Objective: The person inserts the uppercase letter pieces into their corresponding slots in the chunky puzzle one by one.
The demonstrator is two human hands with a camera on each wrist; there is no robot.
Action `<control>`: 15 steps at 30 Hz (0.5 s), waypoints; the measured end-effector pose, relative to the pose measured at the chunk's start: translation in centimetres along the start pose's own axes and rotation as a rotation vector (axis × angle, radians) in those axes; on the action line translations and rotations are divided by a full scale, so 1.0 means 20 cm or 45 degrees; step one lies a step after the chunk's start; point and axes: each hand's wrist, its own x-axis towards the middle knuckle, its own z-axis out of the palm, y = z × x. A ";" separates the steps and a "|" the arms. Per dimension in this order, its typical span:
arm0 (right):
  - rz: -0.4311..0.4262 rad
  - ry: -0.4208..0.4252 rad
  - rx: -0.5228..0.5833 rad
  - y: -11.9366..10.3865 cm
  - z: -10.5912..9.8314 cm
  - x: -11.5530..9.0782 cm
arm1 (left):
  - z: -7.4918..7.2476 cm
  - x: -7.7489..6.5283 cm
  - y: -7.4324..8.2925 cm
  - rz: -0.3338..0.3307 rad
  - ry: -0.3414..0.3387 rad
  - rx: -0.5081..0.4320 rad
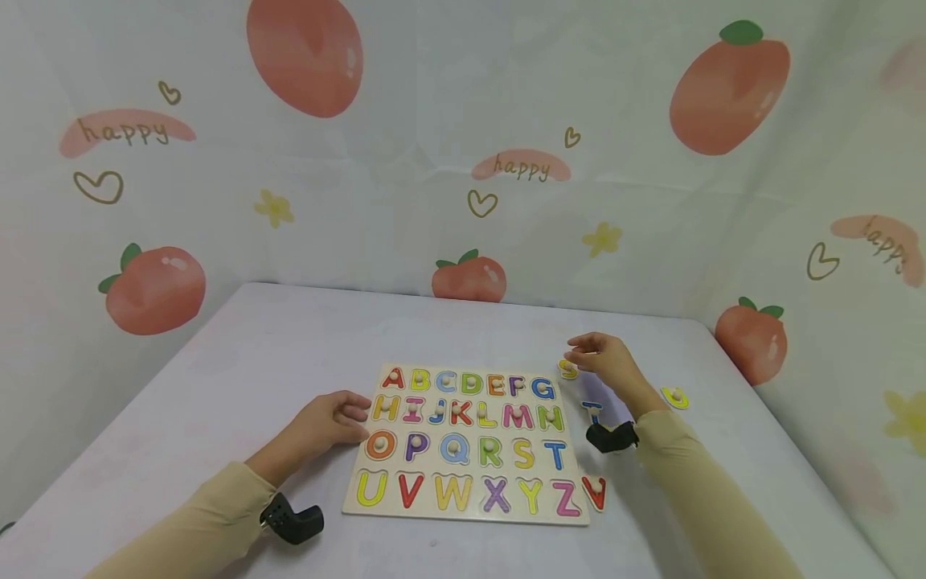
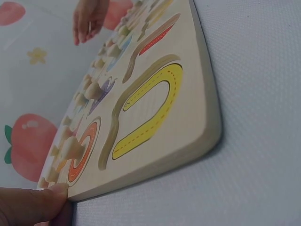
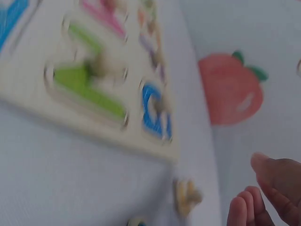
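Observation:
A wooden alphabet puzzle board (image 1: 434,474) lies on the table; knobbed letters fill A to R, while S to Z show as printed recesses. My left hand (image 1: 336,420) rests at the board's left edge, its thumb (image 2: 49,200) touching the edge near the orange O (image 2: 77,169). Fingers loosely bent, my right hand (image 1: 608,362) hovers by the yellow S piece (image 1: 567,370), beyond the board's far right corner. In the right wrist view a gap shows between its thumb and fingertips, with nothing held, and the S piece (image 3: 183,197) is apart from them.
Right of the board lie a blue T piece (image 1: 592,408) and, farther out, a yellow U-shaped piece (image 1: 676,397). A red V piece (image 1: 595,492) lies upside down against the board's near right side. A printed curtain (image 1: 405,225) hangs behind the white table (image 1: 304,330).

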 end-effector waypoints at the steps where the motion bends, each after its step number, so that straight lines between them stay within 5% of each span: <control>1: 0.016 -0.005 0.001 0.02 0.00 0.02 | 0.00 0.00 0.00 0.001 0.000 0.001; 15: 0.259 -0.066 -0.098 0.13 0.04 0.15 | 0.00 -0.01 0.01 0.004 -0.004 -0.011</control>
